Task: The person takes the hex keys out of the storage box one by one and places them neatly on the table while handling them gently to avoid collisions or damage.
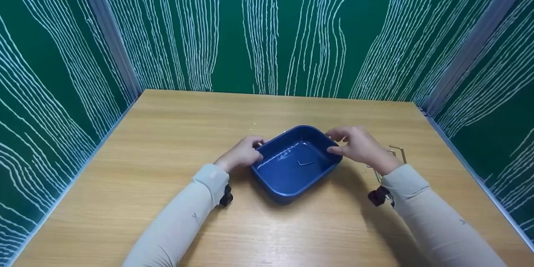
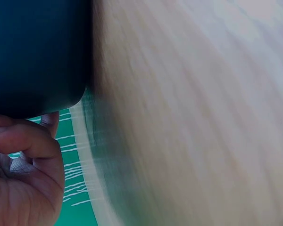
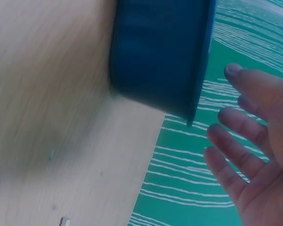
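A deep blue rectangular plastic bin (image 1: 288, 192) is angled across the middle of the wooden table. Inside it lies one small L-shaped hex key (image 1: 306, 163). My left hand (image 1: 247, 151) pinches the bin's left rim, and the left wrist view shows its curled fingers (image 2: 26, 141) right at the dark bin wall (image 2: 37, 52). At the opposite end is my right hand (image 1: 354, 145), its thumb over the rim in the head view. From the right wrist, its spread fingers (image 3: 238, 162) show a gap from the bin (image 3: 158, 56).
Several L-shaped hex keys (image 1: 401, 153) lie on the table (image 1: 192, 117) at the right, partly hidden behind the right forearm. Green panels (image 1: 229, 29) with white wavy lines rise along the table's back and both sides. A dark wrist camera (image 1: 379, 196) hangs below the right cuff.
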Action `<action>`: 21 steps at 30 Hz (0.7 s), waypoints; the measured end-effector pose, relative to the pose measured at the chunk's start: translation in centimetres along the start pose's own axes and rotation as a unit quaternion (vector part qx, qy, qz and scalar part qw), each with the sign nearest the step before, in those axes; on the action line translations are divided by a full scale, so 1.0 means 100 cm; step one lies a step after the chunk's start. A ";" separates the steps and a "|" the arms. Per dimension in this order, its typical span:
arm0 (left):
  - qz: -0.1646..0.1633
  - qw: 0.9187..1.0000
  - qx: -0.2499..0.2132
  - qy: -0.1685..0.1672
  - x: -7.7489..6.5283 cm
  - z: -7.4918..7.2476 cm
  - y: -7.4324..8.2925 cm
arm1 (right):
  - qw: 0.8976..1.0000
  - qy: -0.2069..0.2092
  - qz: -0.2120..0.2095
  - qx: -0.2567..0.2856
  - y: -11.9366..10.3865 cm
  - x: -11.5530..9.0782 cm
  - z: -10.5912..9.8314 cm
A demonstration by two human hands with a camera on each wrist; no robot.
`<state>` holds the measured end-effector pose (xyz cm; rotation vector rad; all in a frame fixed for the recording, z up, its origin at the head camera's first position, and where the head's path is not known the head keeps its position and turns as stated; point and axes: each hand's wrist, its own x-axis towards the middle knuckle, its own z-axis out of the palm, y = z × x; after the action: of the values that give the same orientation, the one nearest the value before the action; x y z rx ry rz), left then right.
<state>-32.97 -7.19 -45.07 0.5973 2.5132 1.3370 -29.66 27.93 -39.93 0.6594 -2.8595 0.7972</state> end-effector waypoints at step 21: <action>0.002 1.000 0.010 0.000 0.001 0.000 0.001 | 0.994 -0.068 -0.066 -0.046 -0.018 0.022 0.035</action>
<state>-33.02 -7.09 -45.02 0.6082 2.5290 1.3148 -30.82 23.87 -41.61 0.9114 -2.9128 0.6192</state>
